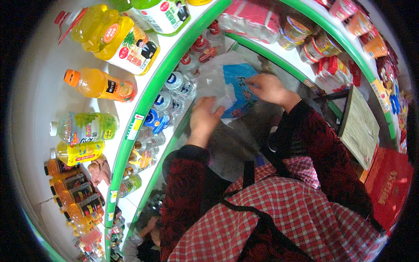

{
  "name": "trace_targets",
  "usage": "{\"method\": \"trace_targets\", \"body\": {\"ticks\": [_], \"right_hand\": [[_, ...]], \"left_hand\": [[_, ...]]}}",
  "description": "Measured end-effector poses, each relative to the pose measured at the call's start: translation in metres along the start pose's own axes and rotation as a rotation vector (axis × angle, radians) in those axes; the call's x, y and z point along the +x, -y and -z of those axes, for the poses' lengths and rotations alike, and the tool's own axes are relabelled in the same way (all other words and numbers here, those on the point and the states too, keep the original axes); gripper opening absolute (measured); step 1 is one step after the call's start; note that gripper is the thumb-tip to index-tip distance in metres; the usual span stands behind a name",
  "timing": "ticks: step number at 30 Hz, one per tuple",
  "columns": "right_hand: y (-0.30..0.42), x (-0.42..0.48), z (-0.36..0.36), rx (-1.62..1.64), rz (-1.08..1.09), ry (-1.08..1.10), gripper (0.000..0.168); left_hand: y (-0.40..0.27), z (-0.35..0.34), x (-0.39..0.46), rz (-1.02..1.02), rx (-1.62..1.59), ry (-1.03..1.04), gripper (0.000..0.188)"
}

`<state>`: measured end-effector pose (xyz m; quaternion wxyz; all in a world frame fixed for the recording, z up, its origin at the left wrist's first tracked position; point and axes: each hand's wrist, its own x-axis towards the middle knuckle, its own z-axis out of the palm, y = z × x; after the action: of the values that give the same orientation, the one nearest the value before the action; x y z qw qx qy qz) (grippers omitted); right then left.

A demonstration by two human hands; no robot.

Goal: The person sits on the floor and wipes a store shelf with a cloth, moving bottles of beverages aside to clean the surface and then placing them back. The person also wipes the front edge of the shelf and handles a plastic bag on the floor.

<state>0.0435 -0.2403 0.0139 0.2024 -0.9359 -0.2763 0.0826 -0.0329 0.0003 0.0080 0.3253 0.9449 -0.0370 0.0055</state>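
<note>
A thin, translucent plastic bag (212, 73) with a blue printed panel (237, 86) bearing writing hangs before me, beside the lower shelf. My left hand (204, 119) lies against the bag's near left edge, its thumb spread from the fingers. At the panel's right side, the bent fingers of my right hand (270, 88) pinch the plastic. What the bag holds, if anything, cannot be made out. Clear water bottles (170, 101) with blue caps stand just left of the bag. Red-capped bottles (199, 46) are behind it.
Green-edged shelves (131, 131) curve along the left, carrying juice bottles (101, 85). Instant noodle cups (294, 31) line the right shelves. A wooden board (360, 127) and a red box (388, 186) are at my right. Another person's hand (150, 226) shows at lower left.
</note>
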Motion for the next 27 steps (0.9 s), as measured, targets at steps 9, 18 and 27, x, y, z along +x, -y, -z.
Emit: {"method": "trace_targets", "body": {"ticks": [9,18,27], "right_hand": [[-0.007,0.097,-0.023,-0.28,0.054,-0.144,0.082],[0.005,0.139,-0.024,-0.389,0.091,0.167,0.078],[-0.018,0.136,-0.008,0.212,-0.128,0.379,0.049]], "left_hand": [[-0.034,-0.029,-0.018,-0.029,0.044,-0.024,0.021],[-0.043,-0.022,-0.014,0.062,-0.099,0.072,0.04],[-0.038,-0.024,0.002,0.383,-0.342,0.018,0.054]]}}
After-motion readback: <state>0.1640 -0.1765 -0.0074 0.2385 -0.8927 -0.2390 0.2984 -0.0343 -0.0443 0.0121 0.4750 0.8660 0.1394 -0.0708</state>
